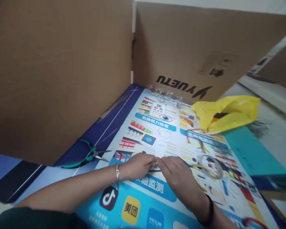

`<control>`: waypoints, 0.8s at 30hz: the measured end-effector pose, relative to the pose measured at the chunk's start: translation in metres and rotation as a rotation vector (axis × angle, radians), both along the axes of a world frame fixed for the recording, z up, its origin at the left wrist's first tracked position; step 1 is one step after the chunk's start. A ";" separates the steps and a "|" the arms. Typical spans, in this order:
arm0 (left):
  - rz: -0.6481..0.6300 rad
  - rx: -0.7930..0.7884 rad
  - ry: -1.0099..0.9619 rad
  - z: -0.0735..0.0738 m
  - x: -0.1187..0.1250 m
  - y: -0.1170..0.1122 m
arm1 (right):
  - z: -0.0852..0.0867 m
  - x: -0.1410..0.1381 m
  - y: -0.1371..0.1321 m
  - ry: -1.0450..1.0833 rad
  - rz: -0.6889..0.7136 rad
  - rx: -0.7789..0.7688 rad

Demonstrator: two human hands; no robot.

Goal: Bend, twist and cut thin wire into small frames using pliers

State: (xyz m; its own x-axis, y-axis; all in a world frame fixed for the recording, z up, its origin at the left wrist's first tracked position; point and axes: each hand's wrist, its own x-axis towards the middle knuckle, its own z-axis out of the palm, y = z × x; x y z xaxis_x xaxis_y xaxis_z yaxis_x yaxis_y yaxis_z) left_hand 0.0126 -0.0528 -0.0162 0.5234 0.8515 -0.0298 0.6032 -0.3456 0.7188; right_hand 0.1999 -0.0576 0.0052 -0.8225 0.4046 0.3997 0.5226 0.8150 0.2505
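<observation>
My left hand (pixel 139 165) and my right hand (pixel 175 173) meet fingertip to fingertip over a colourful printed poster (pixel 157 133) that covers the work surface. Both hands are closed in a pinch on a small thin item between them, too small to name. A silver bangle sits on my left wrist and a dark band on my right wrist. Green-handled pliers (pixel 89 156) lie on the blue surface just left of my left hand. A thin wire ring (pixel 164 133) lies on the poster beyond my hands.
Tall cardboard panels (pixel 61 73) wall off the left and back. A yellow plastic bag (pixel 226 113) lies at the right, a heap of small clear pieces (pixel 164 93) by the back panel, a clear ring-shaped object (pixel 211 167) right of my hand, and a dark flat object (pixel 14 181) at far left.
</observation>
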 end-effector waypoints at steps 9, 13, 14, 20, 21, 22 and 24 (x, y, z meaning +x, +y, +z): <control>-0.077 0.205 0.280 -0.006 -0.003 -0.003 | -0.032 0.004 0.011 0.211 0.040 -0.215; -0.113 0.325 0.324 -0.002 -0.006 -0.004 | -0.046 0.006 0.015 0.288 0.041 -0.223; -0.115 0.348 0.334 0.000 -0.008 -0.003 | -0.048 0.006 0.016 0.300 0.042 -0.219; -0.021 0.401 0.416 0.021 -0.050 0.006 | -0.049 0.008 0.020 0.295 0.013 -0.137; 0.043 0.391 0.447 0.025 -0.062 0.007 | -0.049 0.008 0.020 0.285 0.010 -0.123; 0.098 0.368 0.513 0.028 -0.076 0.008 | -0.049 0.009 0.021 0.274 0.008 -0.114; 0.296 0.337 0.681 0.032 -0.102 0.011 | -0.051 0.011 0.020 0.258 0.001 -0.113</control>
State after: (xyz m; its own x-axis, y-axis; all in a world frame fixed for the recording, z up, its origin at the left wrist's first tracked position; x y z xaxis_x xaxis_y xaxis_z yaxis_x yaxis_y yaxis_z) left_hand -0.0895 -0.0422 0.0157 0.2344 0.9719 0.0223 0.9708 -0.2352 0.0478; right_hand 0.2106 -0.0372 -0.0457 -0.6996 0.4579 0.5485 0.5569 0.8304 0.0170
